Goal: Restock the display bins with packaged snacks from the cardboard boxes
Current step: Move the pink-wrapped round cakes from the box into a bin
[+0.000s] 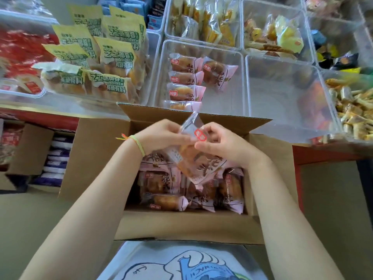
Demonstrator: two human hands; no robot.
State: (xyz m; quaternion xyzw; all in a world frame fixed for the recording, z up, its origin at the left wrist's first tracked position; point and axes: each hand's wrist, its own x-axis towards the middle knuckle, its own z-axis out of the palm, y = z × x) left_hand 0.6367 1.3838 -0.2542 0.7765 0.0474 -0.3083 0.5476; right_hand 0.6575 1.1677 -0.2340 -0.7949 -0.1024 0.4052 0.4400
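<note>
Both hands meet above the open brown cardboard box (187, 225), pinching one pink-and-clear wrapped pastry packet (194, 156) between them. The left hand (161, 136) has its fingers curled onto the packet's left side; the right hand (220, 144) has thumb and fingertips closed on the upper right part by the red label. The packet's top seal is blurred and its lower end hangs tilted over the box's middle. How far each thumb wraps behind the wrapper cannot be told.

Inside the box lie more pink pastry packets (159, 182), partly covered by the held one and by both forearms. The box's far flap (153, 112) stands up and hides the near rim of the clear plastic display bin (161, 73) just behind it, where matching pink packets (185, 81) are stacked along the bin's left side.

To the left, yellow-green labelled bread bags (105, 63) fill another clear bin. To the right an almost bare clear bin (282, 91) is hazy with reflections, and the bin of small yellowish wrapped sticks (355, 110) is cut off at the frame's right edge. A second cardboard box (28, 148) at the left is blurred.
</note>
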